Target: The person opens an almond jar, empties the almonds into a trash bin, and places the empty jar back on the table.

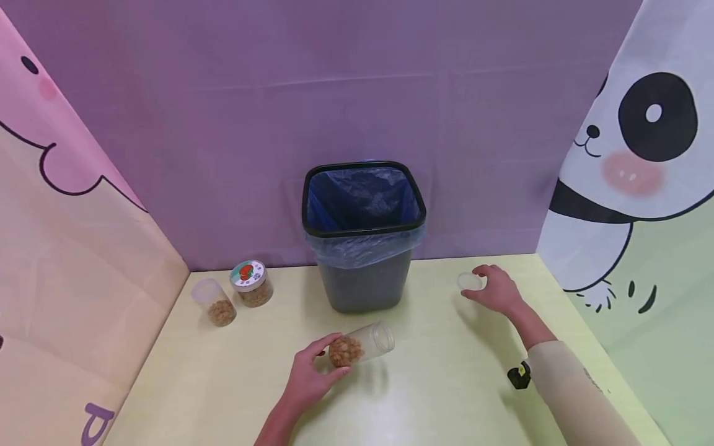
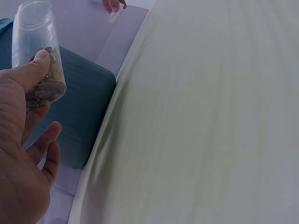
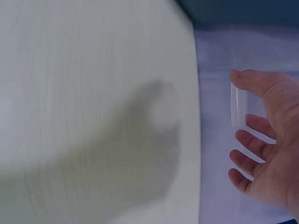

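Tilted on its side above the table, a clear plastic jar point(image 1: 368, 342) without a lid has brown dried pieces gathered at its base. My left hand point(image 1: 312, 375) grips it near that base, thumb on one side and fingers on the other. The jar's open mouth points right in the head view. Over the table's right side, my right hand point(image 1: 498, 290) pinches a translucent round lid point(image 1: 470, 281) by its edges. In the right wrist view the lid point(image 3: 238, 106) shows edge-on between thumb and forefinger, with the other fingers loosely bent.
A grey bin point(image 1: 365, 282) with a black rim and blue liner stands at the table's back middle. At the back left are a jar with a printed lid point(image 1: 252, 285) and another part-filled clear jar point(image 1: 216, 303). Purple cloth point(image 1: 234, 155) hangs behind.
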Demonstrator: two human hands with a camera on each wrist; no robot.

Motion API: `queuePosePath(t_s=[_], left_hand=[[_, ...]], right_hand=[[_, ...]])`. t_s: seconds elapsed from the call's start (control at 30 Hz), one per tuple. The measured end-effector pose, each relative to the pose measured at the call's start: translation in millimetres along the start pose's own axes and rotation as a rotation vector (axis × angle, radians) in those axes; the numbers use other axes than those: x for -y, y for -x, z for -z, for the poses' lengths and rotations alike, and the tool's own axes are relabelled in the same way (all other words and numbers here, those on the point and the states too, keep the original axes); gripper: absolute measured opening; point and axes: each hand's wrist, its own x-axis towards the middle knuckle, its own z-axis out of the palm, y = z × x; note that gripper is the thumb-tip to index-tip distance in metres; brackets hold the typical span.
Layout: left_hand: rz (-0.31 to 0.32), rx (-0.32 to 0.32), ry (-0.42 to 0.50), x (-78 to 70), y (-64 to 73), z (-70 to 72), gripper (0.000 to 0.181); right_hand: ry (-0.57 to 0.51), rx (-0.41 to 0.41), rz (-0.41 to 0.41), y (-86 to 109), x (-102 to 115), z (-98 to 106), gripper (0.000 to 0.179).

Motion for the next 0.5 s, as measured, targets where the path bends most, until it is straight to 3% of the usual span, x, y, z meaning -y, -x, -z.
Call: queuePosePath(t_s=[0.23, 0.5], left_hand=[[-0.033, 0.025, -0.029, 2.6, 4.7, -3.1, 0.054], [-0.004, -0.005, 0.004, 1.2, 2.7, -0.8, 0.054]], right_hand=[[0.030, 0.033, -0.075, -3.4, -21.8, -6.0, 0.060], [0.018, 0.059, -0.107, -14.6, -30.6, -8.0, 0.059]])
